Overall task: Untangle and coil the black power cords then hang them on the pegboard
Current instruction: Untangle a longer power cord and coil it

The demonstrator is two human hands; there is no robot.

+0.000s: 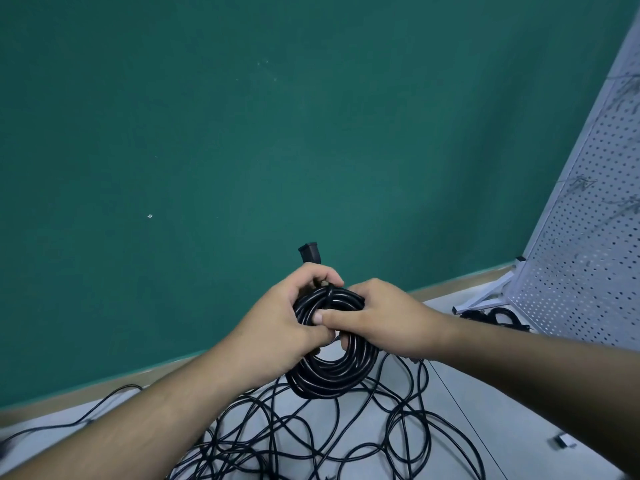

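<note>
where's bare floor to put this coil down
Bare floor lies right of the tangle, before the small white object. A narrow strip runs between the wall and the pegboard foot. Under the coil the tangle crowds the floor; more cords sit at the pegboard base.

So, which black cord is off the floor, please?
The coiled cord between left hand and right hand; the tangled pile and far bundle lie on it.

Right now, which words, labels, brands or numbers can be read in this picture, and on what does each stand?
No text can be read.
The coiled black power cord and its connector: no marking visible.
The pegboard: only holes and blurred grey marks, not readable.
The small white object at lower right: too small to tell.
</note>
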